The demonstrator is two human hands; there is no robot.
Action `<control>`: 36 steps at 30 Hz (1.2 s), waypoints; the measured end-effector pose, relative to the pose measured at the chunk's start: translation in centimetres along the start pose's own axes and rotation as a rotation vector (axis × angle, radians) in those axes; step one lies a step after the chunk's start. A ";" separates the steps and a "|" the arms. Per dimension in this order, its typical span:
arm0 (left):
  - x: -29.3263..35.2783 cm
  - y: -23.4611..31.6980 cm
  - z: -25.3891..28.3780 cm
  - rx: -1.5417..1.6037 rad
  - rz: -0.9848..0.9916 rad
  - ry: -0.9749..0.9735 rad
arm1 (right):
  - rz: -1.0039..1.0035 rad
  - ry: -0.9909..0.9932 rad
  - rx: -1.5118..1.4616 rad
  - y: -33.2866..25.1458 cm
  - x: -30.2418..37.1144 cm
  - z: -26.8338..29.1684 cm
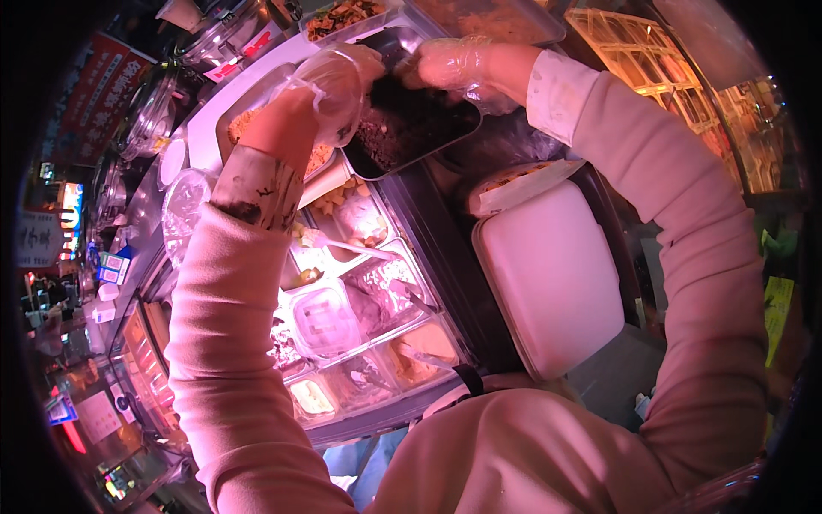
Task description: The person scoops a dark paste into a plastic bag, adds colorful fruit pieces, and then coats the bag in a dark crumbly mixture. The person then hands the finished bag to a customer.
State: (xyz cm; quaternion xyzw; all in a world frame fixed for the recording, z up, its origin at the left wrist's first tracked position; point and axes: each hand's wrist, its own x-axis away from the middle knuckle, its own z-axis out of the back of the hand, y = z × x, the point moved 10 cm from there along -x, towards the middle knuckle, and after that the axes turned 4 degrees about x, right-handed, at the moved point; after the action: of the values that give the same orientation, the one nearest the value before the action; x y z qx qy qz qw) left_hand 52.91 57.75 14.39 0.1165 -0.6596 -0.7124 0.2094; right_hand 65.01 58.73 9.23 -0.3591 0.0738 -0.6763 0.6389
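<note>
Both my hands wear loose clear plastic gloves and reach over a dark rectangular tray [432,152] at the far middle. Dark purple-black grains [377,141], like cooked black rice, lie in it. My left hand [342,81] is at the tray's left side, its fingers curled inward over the contents. At the far right of the tray, my right hand [445,64] has its fingers bent down against the dark food. What either hand's fingertips hold is hidden by shadow and glove.
A tray of orange crumbly food [242,125] sits left of the dark tray. Nearer are compartments with food, spoons and a clear-lidded tub [325,320]. A white-lidded box [552,278] stands at right. Beyond are a tray of mixed food [344,17] and a lit rack [638,51].
</note>
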 end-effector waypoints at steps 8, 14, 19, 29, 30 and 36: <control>-1.2 -5.4 5.0 0.083 0.019 0.622 | 0.123 0.111 0.004 1.6 -0.3 2.1; 1.7 -6.8 10.0 -0.383 -0.280 0.576 | 0.110 -0.013 0.039 -5.0 1.4 -1.0; 0.3 -7.2 8.4 0.839 -0.177 0.254 | 0.120 0.226 -0.447 -1.6 0.8 2.4; 0.0 -0.4 3.0 -0.241 0.035 0.422 | 0.271 0.485 0.051 -3.5 0.5 2.9; 0.4 -1.4 3.4 0.057 0.070 0.493 | 0.417 0.569 0.038 -4.5 1.4 3.6; 0.9 -0.3 3.9 -0.457 -0.292 0.447 | 0.310 0.260 -0.409 -0.2 -2.8 2.2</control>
State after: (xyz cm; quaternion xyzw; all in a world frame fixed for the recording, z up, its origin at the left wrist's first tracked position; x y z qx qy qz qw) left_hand 50.33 60.86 14.59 0.3129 -0.3973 -0.8209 0.2653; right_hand 65.93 62.12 9.89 -0.3751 0.3441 -0.5820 0.6342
